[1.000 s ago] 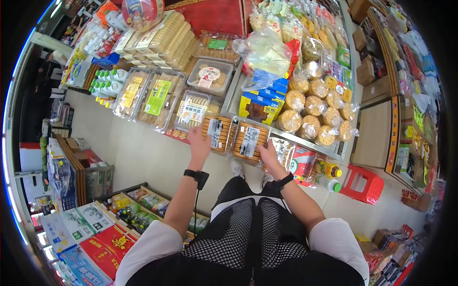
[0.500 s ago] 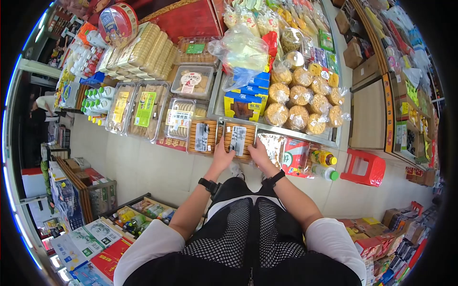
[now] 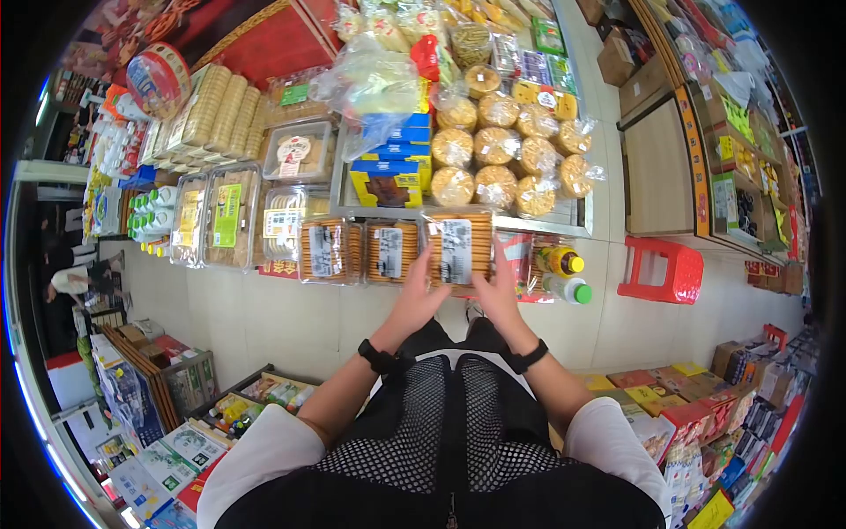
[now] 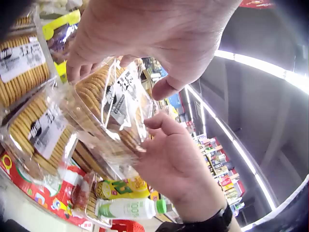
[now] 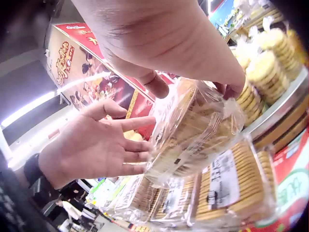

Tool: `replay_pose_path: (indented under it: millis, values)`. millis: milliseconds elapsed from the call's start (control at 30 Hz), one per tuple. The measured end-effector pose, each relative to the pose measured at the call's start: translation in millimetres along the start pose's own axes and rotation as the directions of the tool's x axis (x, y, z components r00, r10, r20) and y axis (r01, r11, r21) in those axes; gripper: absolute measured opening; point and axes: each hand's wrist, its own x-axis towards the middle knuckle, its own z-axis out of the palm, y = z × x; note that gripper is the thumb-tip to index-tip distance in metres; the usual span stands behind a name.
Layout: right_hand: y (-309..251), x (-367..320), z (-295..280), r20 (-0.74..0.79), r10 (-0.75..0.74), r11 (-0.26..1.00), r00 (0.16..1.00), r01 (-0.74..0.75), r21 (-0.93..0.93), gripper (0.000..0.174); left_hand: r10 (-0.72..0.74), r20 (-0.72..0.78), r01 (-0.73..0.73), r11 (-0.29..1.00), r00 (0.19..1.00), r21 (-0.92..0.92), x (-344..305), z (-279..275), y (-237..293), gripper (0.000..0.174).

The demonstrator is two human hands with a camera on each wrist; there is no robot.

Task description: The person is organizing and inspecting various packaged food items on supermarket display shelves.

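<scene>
A clear plastic pack of biscuits (image 3: 456, 247) with a white label stands between my two hands, tilted up in the wrist views. My left hand (image 3: 421, 295) is at its left edge; in the right wrist view the left fingers (image 5: 137, 145) are straight and touch the plastic, with the thumb spread apart. My right hand (image 3: 498, 295) grips the right side, its fingers bent against the pack in the left wrist view. Directly to the left lie two similar biscuit packs, a near one (image 3: 392, 251) and a farther one (image 3: 326, 251).
Bagged round cakes (image 3: 493, 145) and blue-yellow boxes (image 3: 388, 181) fill a metal-edged tray behind. More boxed biscuits (image 3: 231, 216) line the left. Two bottles lie right of my hands, one with a green cap (image 3: 568, 289). A red stool (image 3: 661, 269) stands farther right.
Both hands have moved rightward from the two left packs onto the pack beside them, which is now tilted up. The head view has shifted to the right.
</scene>
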Motion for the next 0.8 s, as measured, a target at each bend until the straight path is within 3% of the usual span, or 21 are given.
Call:
replay_pose_path:
  millis: [33,100,167,233,300,367,400,467,567,700,800]
  values:
    - [0.2,-6.6,-17.0,-0.010,0.004,1.000,1.000,-0.004,-0.002,0.076,0.000,0.010,0.000,1.000,1.000,-0.002,3.4,13.9,5.8,0.083]
    - [3.4,-21.0,-49.2,-0.033,-0.158,0.848,0.987,0.119,-0.517,0.079,-0.136,0.221,0.201,0.931,0.966,-0.305,8.5,40.9,15.8,0.083]
    - [27.6,-28.5,-65.9,-0.071,-0.079,0.904,0.994,0.041,-0.425,0.080,-0.129,0.275,0.222,0.913,0.953,-0.342,14.1,65.1,0.7,0.081]
    - [46.2,-34.4,-77.4,-0.104,-0.108,0.848,0.989,0.037,-0.529,0.078,-0.203,0.398,0.351,0.870,0.895,-0.347,20.3,85.1,-19.0,0.078]
    - [67.5,-36.5,-79.4,-0.136,-0.076,0.854,0.988,-0.006,-0.520,0.078,-0.195,0.380,0.318,0.902,0.904,-0.294,24.1,106.6,-66.0,0.076]
    - [84.9,-38.0,-79.5,-0.161,0.026,0.876,0.987,-0.100,-0.472,0.079,-0.110,0.334,0.182,0.964,0.936,-0.193,26.1,120.1,-98.3,0.074]
    - [87.1,-37.1,-80.7,-0.177,0.050,0.880,0.983,-0.127,-0.457,0.079,-0.116,0.333,0.187,0.964,0.936,-0.191,26.1,120.7,-88.7,0.074]
    - [98.8,-37.7,-83.1,-0.191,0.024,0.881,0.981,-0.111,-0.460,0.078,-0.255,0.348,0.273,0.962,0.902,-0.002,29.2,116.7,-55.4,0.071]
    - [96.1,-44.2,-83.7,-0.205,0.005,0.873,0.979,-0.104,-0.476,0.078,-0.249,0.316,0.248,0.968,0.916,0.043,29.5,121.0,-50.1,0.068]
    - [95.4,-48.7,-86.5,-0.171,0.052,0.874,0.984,-0.128,-0.470,0.079,-0.304,0.345,0.359,0.927,0.888,-0.107,26.9,132.4,-74.2,0.065]
    - [115.7,-42.7,-85.7,-0.225,0.067,0.843,0.972,-0.176,-0.509,0.079,-0.325,0.348,0.376,0.923,0.879,-0.087,26.3,136.4,-73.9,0.062]
